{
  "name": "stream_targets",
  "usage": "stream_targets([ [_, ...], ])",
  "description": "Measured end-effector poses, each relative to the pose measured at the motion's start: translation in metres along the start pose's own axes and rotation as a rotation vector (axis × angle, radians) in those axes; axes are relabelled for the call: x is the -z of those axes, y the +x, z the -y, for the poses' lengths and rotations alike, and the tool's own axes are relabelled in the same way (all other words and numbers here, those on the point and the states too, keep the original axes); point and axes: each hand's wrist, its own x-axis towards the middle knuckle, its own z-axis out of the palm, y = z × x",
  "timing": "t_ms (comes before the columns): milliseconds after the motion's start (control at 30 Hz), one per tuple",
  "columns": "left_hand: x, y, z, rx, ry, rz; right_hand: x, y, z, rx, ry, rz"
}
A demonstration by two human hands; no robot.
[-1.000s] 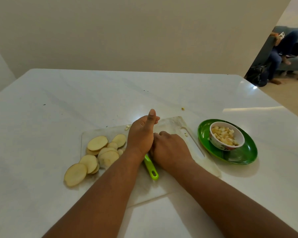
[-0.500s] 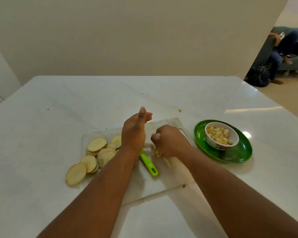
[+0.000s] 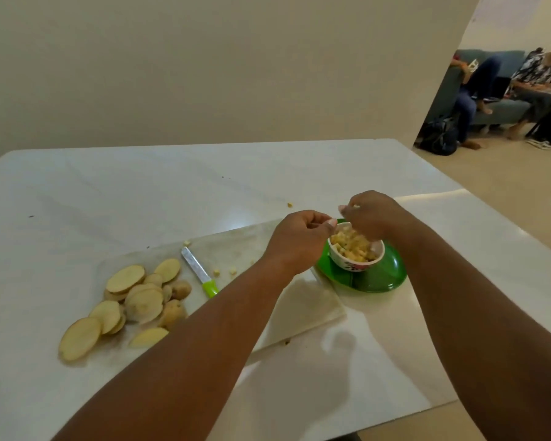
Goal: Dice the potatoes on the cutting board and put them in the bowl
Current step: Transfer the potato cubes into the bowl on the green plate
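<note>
The small patterned bowl [image 3: 354, 265] holds diced potato [image 3: 352, 246] and stands on a green plate [image 3: 384, 279]. My right hand [image 3: 371, 214] hovers over the bowl with curled fingers, and bits of potato show at its fingertips. Just left of the bowl's rim is my left hand [image 3: 299, 241], fingers curled; nothing is visible in it. A pile of potato slices [image 3: 134, 294] lies on the left part of the cutting board [image 3: 303, 310]. The green-handled knife [image 3: 199, 272] lies loose on the board, with a few stray dice [image 3: 225, 271] beside it.
One potato bit [image 3: 289, 204] lies on the white table [image 3: 109, 198] behind the board. People sit on a sofa [image 3: 497, 90] in the room at the far right, well away from the table.
My left hand let go of the knife, which now lies on the board. Both hands moved right from the board to the bowl, the right one carrying diced potato.
</note>
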Motion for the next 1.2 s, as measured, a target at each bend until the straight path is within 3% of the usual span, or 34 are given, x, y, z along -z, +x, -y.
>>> stream_targets([
  [200, -0.024, 0.011, 0.006, 0.063, 0.005, -0.069, 0.015, -0.005, -0.013, 0.0, 0.083, 0.119],
  [300, -0.02, 0.012, 0.008, 0.069, -0.018, -0.095, 0.024, -0.007, -0.02, -0.003, 0.253, 0.217],
  [367, -0.013, 0.011, 0.009, 0.074, -0.046, -0.108, 0.027, -0.01, -0.019, 0.077, 0.13, 0.213],
  [467, 0.004, 0.004, 0.012, 0.078, -0.101, -0.108, 0.018, -0.015, -0.012, 0.174, -0.221, 0.124],
  [533, 0.021, -0.004, 0.015, 0.066, -0.111, -0.113, 0.011, -0.015, -0.008, 0.177, -0.281, -0.014],
  [600, 0.039, -0.012, 0.019, 0.049, -0.099, -0.125, 0.01, -0.016, -0.002, 0.153, -0.197, -0.172],
  [700, 0.07, -0.028, 0.031, 0.041, -0.019, -0.166, 0.002, -0.026, 0.029, 0.2, 0.07, -0.239],
  [833, 0.107, -0.053, 0.051, 0.036, 0.07, -0.21, -0.03, -0.051, 0.084, 0.319, 0.238, -0.154],
  [1033, 0.192, -0.088, 0.072, 0.028, 0.218, -0.44, -0.099, -0.074, 0.138, 0.449, 0.263, 0.196],
  [1100, 0.222, -0.098, 0.079, 0.059, 0.415, -0.412, -0.11, -0.075, 0.141, 0.477, 0.172, 0.182],
  [1200, 0.252, -0.112, 0.085, 0.165, 0.615, -0.235, -0.114, -0.078, 0.139, 0.509, 0.105, 0.1],
])
